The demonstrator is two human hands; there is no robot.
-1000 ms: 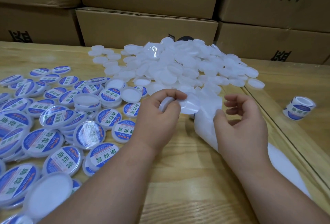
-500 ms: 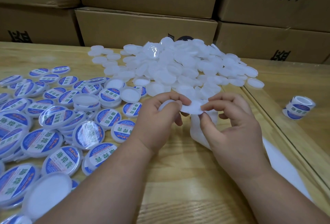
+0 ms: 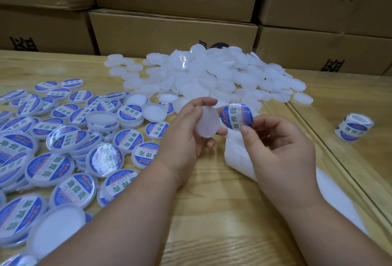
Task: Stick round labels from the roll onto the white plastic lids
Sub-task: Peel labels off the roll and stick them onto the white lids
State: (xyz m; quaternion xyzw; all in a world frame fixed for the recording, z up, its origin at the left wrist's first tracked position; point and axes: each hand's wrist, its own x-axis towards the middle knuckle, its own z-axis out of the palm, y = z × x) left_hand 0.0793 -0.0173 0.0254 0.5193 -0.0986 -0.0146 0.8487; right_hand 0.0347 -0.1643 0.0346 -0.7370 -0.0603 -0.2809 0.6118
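Left hand (image 3: 186,136) holds a blank white lid (image 3: 207,122) on edge; right hand (image 3: 277,144) pinches a blue round label (image 3: 237,118) just beside it. Bare bench (image 3: 212,212) lies under the wrists, between the labelled lids (image 3: 63,149) and the seam at right.

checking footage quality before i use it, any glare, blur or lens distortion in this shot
Head view: soft even light, only faint shadows under the hands; shiny glare on the labelled lids at left and a clear lid atop the white lid pile; wide-angle bending of the cardboard boxes; the label pinched by the right hand reads sharp.
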